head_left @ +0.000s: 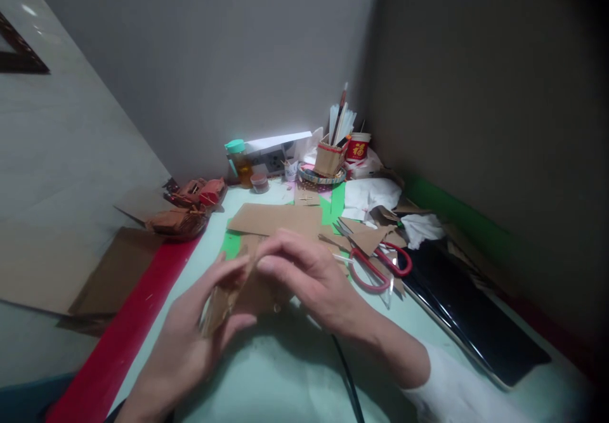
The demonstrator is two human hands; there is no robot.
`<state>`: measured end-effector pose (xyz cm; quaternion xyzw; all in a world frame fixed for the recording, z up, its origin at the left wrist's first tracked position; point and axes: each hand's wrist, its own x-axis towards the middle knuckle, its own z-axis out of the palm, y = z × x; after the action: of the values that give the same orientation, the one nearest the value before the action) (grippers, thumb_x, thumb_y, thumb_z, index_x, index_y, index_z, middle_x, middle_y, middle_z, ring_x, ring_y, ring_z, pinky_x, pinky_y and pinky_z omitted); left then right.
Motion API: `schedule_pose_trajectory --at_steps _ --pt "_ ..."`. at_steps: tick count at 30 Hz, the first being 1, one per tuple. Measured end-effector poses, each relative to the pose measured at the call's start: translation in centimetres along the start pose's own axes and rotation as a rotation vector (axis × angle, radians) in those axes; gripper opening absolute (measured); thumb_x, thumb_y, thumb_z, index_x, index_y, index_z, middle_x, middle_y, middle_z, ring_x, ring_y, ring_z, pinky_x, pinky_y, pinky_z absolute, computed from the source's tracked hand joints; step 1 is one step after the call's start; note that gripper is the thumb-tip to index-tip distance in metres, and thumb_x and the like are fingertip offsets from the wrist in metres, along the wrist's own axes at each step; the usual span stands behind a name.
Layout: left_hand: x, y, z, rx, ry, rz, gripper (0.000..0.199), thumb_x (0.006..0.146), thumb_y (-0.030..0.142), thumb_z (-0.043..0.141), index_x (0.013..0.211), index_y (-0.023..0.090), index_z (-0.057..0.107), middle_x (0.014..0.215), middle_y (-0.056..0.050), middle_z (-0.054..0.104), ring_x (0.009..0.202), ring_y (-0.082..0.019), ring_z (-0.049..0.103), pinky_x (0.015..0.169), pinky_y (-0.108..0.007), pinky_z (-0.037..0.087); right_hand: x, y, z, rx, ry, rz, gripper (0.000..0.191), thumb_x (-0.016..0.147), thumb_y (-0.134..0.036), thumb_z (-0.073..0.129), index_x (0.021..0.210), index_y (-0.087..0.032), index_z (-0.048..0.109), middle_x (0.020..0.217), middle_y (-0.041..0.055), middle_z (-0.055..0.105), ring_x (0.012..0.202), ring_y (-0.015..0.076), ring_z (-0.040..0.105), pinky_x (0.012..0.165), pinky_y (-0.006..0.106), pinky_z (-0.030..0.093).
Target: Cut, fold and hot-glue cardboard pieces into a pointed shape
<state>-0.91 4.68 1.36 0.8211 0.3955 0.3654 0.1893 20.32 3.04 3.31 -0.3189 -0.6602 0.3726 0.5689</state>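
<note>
A small folded cardboard piece (247,296) is between my two hands, above the pale green table. My left hand (200,321) grips its left side, with the thumb above and fingers below. On its upper right edge, my right hand (304,277) pinches with thumb and fingertips. Blur hides the fine detail where the fingers meet the cardboard. Behind my hands lies a flat cardboard sheet (276,218). To the right of my right hand rest red-handled scissors (371,271) among cardboard scraps.
A glossy black slab (471,309) lies at the right. Farther back stand a stick-filled cardboard holder (329,158), a red cup (358,147) and a teal-capped bottle (240,164). Brown-red items (190,204) sit at the left edge. A dark cable (349,375) runs near the front.
</note>
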Motion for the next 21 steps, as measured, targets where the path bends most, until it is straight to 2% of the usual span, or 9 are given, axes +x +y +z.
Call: schedule_pose_trajectory --at_steps 2,4,6,7,9,11,14,17,21 --pt "0.5 -0.1 -0.2 -0.03 0.036 -0.013 0.032 0.078 0.035 0.082 0.106 0.038 0.068 0.098 0.006 0.074 0.089 -0.015 0.07 0.085 -0.018 0.052 -0.1 -0.1 -0.4 -0.003 -0.019 0.04 0.022 0.105 -0.027 0.047 0.112 -0.022 0.068 0.095 -0.0013 0.066 0.087 0.0131 0.062 0.079 0.025 0.046" --pt "0.9 0.2 -0.4 -0.046 0.098 0.005 0.021 0.076 0.033 0.083 0.091 0.034 0.068 0.086 0.007 0.072 0.079 -0.014 0.068 0.088 -0.02 0.052 -0.2 0.0 -0.7 0.029 -0.024 0.094 0.04 0.107 -0.041 0.043 0.144 -0.028 0.049 0.114 0.0006 0.068 0.101 0.0163 0.063 0.086 0.029 0.046" --pt "1.3 0.7 -0.6 -0.094 0.177 -0.042 0.021 0.072 0.029 0.086 0.084 0.031 0.069 0.085 0.006 0.072 0.08 -0.015 0.066 0.089 -0.021 0.05 -0.3 0.3 -1.0 0.082 0.031 0.119 0.053 0.106 -0.047 0.044 0.155 -0.032 0.031 0.132 0.0013 0.064 0.116 0.0178 0.061 0.097 0.033 0.045" --pt "1.4 0.9 -0.8 -0.144 0.228 -0.087 0.022 0.068 0.028 0.087 0.081 0.03 0.07 0.084 0.005 0.072 0.08 -0.015 0.065 0.085 -0.02 0.051 -0.3 0.5 -1.1 0.104 0.074 0.115 0.052 0.106 -0.046 0.046 0.154 -0.032 0.032 0.137 0.0015 0.062 0.121 0.0178 0.059 0.102 0.034 0.043" --pt "1.8 1.4 -1.1 -0.276 0.318 -0.181 0.024 0.064 0.028 0.089 0.078 0.028 0.07 0.081 0.004 0.071 0.079 -0.016 0.065 0.074 -0.02 0.052 -0.2 0.8 -1.2 0.108 0.159 0.105 0.042 0.104 -0.039 0.051 0.145 -0.032 0.044 0.135 0.0017 0.063 0.121 0.0172 0.059 0.103 0.033 0.044" --pt "2.1 2.1 -1.2 -0.431 0.38 -0.258 0.029 0.06 0.032 0.091 0.073 0.025 0.067 0.074 0.004 0.067 0.071 -0.015 0.063 0.065 -0.019 0.052 -0.3 1.0 -1.1 0.076 0.196 0.089 0.032 0.101 -0.032 0.056 0.132 -0.03 0.054 0.126 0.0015 0.067 0.115 0.017 0.062 0.098 0.032 0.047" --pt "2.6 3.6 -1.0 -0.641 0.423 -0.383 0.038 0.054 0.039 0.094 0.074 0.022 0.066 0.07 0.004 0.065 0.066 -0.012 0.062 0.06 -0.016 0.051 -0.4 0.7 -0.7 -0.025 0.193 0.024 0.025 0.094 -0.023 0.062 0.119 -0.029 0.062 0.116 0.0009 0.07 0.105 0.0175 0.065 0.09 0.031 0.05" --pt "2.7 4.9 -0.6 -0.796 0.425 -0.494 0.042 0.054 0.044 0.092 0.076 0.023 0.064 0.069 0.005 0.062 0.06 -0.012 0.06 0.054 -0.018 0.051 -0.4 0.3 -0.3 -0.144 0.212 -0.118 0.027 0.088 -0.017 0.066 0.113 -0.028 0.065 0.107 0.0003 0.07 0.095 0.0178 0.064 0.084 0.032 0.05" --pt "2.4 5.0 -0.3 -1.07 0.333 -0.603 0.04 0.055 0.037 0.092 0.074 0.024 0.059 0.068 0.005 0.061 0.061 -0.012 0.058 0.055 -0.02 0.048 -0.3 0.0 -0.1 -0.194 0.202 -0.262 0.026 0.087 -0.017 0.07 0.111 -0.025 0.064 0.104 0.0019 0.067 0.088 0.0181 0.06 0.081 0.034 0.05"
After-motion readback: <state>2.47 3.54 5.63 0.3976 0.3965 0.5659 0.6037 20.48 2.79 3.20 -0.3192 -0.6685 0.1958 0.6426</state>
